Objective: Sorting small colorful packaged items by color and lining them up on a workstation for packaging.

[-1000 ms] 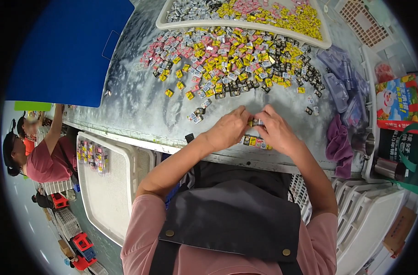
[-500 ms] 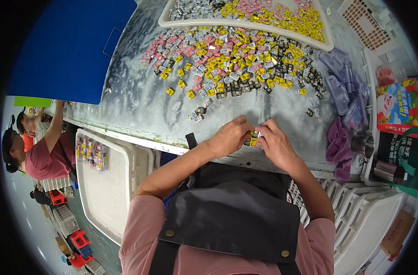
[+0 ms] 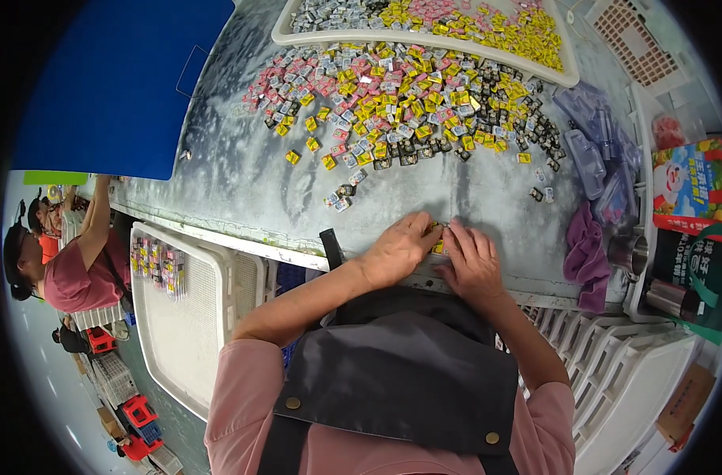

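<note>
Left hand [image 3: 399, 251] and right hand [image 3: 474, 260] curl over small yellow packets [image 3: 438, 247], seemingly squaring them; whether either grips, I can't tell. Even, gentle pressure seems needed next.

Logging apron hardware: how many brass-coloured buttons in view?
2: left button and right button, at the dark-grey apron bib's two corners nearest the picture's bottom; folds may hide others.
</note>
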Demonstrator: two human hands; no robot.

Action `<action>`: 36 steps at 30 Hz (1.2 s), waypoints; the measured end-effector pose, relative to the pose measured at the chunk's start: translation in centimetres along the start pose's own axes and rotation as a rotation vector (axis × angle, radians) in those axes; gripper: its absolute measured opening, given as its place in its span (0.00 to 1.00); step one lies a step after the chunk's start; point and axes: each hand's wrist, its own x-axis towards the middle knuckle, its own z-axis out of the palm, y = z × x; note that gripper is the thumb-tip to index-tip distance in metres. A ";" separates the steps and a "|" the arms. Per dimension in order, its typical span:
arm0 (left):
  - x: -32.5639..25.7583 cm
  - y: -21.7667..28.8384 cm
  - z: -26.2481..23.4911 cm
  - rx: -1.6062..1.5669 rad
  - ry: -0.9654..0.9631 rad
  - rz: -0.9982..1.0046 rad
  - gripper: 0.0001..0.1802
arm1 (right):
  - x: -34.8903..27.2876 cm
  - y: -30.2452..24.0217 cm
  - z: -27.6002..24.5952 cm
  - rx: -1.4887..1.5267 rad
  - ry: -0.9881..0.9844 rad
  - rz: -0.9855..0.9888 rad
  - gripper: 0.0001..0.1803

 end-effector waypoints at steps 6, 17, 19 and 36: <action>-1.5 -0.2 -2.6 -0.262 0.207 -0.387 0.15 | -1.9 1.4 -0.9 0.294 0.080 0.414 0.22; -1.5 1.4 -0.6 0.069 0.139 -0.170 0.24 | -1.8 2.2 0.9 0.384 0.088 0.541 0.17; -1.8 1.7 -0.3 0.194 0.039 -0.085 0.25 | -2.0 2.4 0.9 0.411 0.089 0.560 0.17; -6.4 -1.6 -1.3 -0.285 0.370 -0.639 0.09 | -0.2 0.4 2.4 1.007 -0.143 0.816 0.04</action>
